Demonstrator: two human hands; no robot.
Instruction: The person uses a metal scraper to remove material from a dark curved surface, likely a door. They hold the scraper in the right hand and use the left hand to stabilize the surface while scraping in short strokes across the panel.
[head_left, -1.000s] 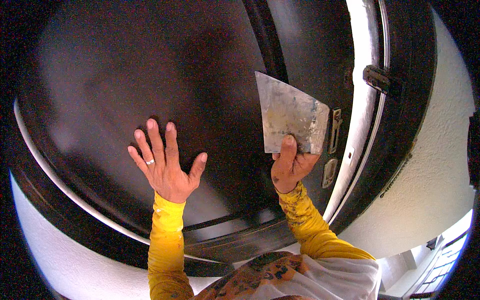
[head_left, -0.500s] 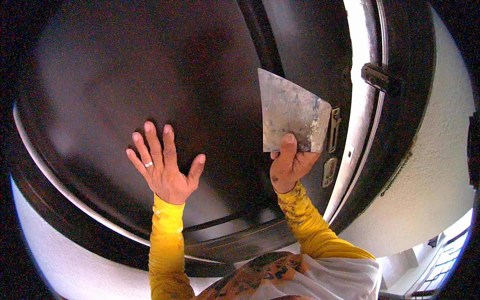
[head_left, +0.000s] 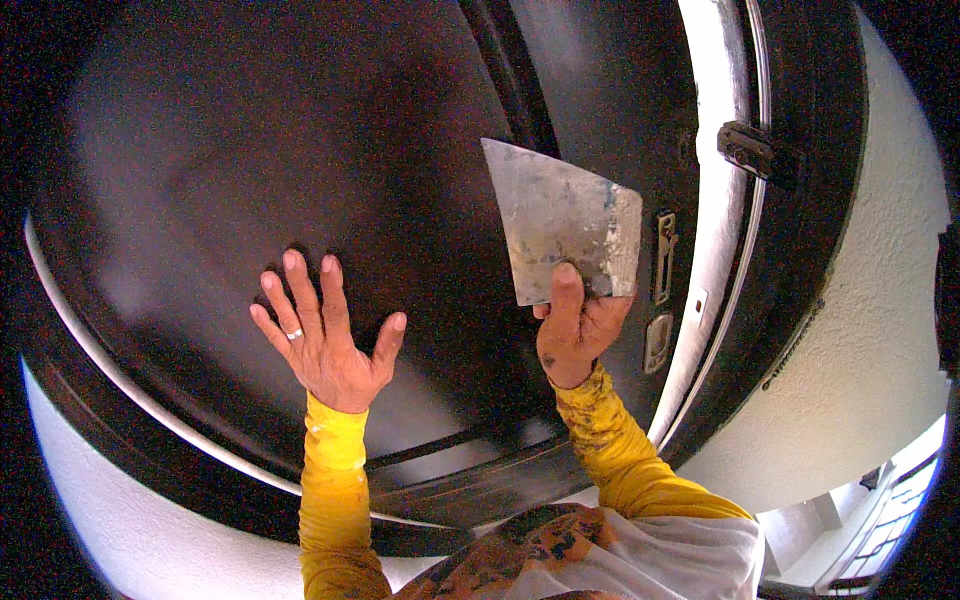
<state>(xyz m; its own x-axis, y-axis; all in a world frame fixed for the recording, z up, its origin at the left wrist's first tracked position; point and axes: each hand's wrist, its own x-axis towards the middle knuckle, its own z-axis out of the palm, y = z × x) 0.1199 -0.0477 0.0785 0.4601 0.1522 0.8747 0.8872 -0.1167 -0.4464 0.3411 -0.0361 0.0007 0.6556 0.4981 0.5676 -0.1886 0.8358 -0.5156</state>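
My left hand [head_left: 335, 345] is spread flat against a large dark brown door [head_left: 220, 180], fingers apart, a ring on one finger. To the right, my right hand [head_left: 577, 325] grips the lower edge of a flat metal putty blade [head_left: 570, 220], thumb on its face and the other fingers mostly hidden behind. The blade is grey and four-sided, with pale dried smears along its right side. It stands in front of the door, left of a slim metal latch plate [head_left: 664, 258]. Whether the blade touches the door I cannot tell.
Below the latch plate sits an oval metal fitting [head_left: 657, 343]. A bright strip [head_left: 722, 100] runs down the door's right edge, crossed by a dark latch piece [head_left: 748, 150]. Rough white wall [head_left: 830, 370] lies beyond the dark frame; a barred window [head_left: 900, 510] shows at lower right.
The putty blade has shifted left and turned slightly counterclockwise in my right hand, away from the latch plate. My left hand stays almost in place.
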